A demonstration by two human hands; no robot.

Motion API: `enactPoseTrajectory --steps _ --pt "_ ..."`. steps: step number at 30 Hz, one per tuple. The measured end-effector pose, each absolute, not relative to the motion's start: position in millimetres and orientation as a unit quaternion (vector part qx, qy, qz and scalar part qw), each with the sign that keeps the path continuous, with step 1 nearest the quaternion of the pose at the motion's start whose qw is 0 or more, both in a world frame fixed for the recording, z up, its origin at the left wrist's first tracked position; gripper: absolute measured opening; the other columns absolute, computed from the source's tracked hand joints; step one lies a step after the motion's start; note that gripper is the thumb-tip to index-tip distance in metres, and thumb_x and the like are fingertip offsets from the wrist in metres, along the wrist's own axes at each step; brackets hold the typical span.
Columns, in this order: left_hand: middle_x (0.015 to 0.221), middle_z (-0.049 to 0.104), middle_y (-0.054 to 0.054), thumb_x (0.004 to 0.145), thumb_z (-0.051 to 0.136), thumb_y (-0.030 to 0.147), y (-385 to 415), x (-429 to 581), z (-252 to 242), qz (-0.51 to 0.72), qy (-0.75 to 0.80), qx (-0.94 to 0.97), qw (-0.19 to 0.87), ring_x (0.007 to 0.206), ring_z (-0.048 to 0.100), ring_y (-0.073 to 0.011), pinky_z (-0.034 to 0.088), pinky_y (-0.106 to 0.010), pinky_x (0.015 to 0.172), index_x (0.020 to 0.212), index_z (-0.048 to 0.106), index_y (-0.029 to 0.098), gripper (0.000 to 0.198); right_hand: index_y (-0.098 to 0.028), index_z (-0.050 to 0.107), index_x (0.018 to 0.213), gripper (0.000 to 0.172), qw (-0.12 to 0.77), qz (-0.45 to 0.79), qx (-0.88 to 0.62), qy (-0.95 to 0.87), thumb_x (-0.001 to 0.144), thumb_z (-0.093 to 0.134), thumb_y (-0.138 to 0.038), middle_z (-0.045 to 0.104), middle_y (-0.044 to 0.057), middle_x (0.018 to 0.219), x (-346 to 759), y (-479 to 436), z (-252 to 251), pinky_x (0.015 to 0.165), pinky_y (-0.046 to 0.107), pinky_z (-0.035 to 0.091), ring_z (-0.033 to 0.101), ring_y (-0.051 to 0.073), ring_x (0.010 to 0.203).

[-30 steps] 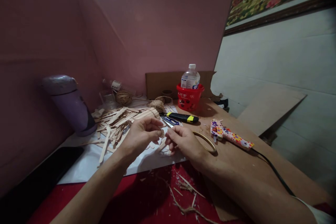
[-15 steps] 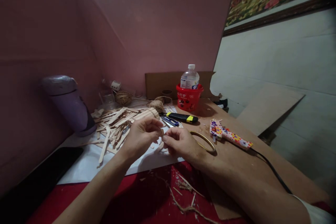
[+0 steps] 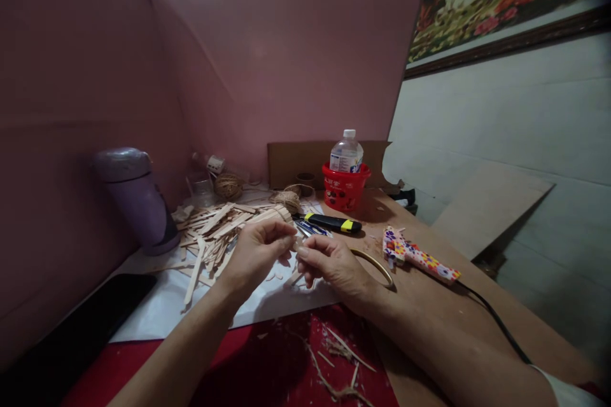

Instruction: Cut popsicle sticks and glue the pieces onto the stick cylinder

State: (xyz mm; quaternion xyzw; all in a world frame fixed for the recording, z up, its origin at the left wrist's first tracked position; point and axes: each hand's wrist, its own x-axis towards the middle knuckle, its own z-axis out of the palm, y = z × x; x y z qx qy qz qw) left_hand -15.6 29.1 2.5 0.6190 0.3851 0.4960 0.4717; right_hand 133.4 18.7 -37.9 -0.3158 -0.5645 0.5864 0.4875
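Observation:
My left hand [image 3: 260, 257] and my right hand [image 3: 334, 264] meet over the white paper [image 3: 260, 305], their fingertips almost touching. Thumb and forefinger are pinched on each hand. A tiny pale bit [image 3: 298, 243] shows between the fingertips, too small to name, and I cannot tell which hand has it. Left of my left hand lies a heap of wooden craft sticks [image 3: 210, 235]. Just past the fingers are a blue craft knife [image 3: 310, 227] and a black and yellow utility knife [image 3: 334, 222]. A gold-coloured loop [image 3: 382, 265] lies beside my right hand, partly hidden by it.
A patterned glue gun [image 3: 420, 257] with a black cord lies right. Behind stand a red bucket [image 3: 344, 189] holding a plastic bottle [image 3: 348, 154], and twine balls [image 3: 228, 186]. A purple tumbler [image 3: 138, 203] and a dark flat object [image 3: 119, 292] are left. Twine scraps [image 3: 334, 388] lie on red cloth.
The view has tilted up slightly, so the scene sits lower. My hands stay close together, and a narrow gap between their fingertips now shows the small pale bit more clearly.

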Motion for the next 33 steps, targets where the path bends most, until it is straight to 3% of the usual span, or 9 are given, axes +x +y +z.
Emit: enactPoseTrajectory --steps 10,21,33 --pt "0.061 0.061 -0.002 0.066 0.072 0.025 29 -20 -1 0.444 0.354 0.553 0.609 0.049 0.05 -0.0077 0.039 -0.02 0.048 0.07 0.068 0.01 0.016 -0.015 0.058 0.069 0.027 0.541 0.566 -0.312 -0.538 0.077 0.066 -0.04 0.058 -0.003 0.062 132 18 -34 0.05 0.02 0.044 0.05 0.007 0.05" --pt "0.052 0.058 0.0 0.065 0.074 0.026 28 -13 -7 0.462 0.368 0.532 0.607 0.044 0.045 -0.0061 0.031 -0.019 0.046 0.063 0.066 0.011 0.017 -0.015 0.059 0.065 0.023 0.541 0.58 -0.311 -0.524 0.074 0.067 -0.035 0.061 -0.001 0.061 133 18 -37 0.048 0.022 0.043 0.053 0.009 0.048" --pt "0.054 0.057 0.0 0.066 0.071 0.025 25 -12 -2 0.465 0.354 0.539 0.607 0.044 0.044 -0.0064 0.033 -0.02 0.045 0.062 0.064 0.012 0.015 -0.015 0.059 0.064 0.023 0.526 0.579 -0.311 -0.54 0.075 0.064 -0.035 0.061 -0.001 0.061 133 16 -35 0.047 0.022 0.042 0.052 0.008 0.045"
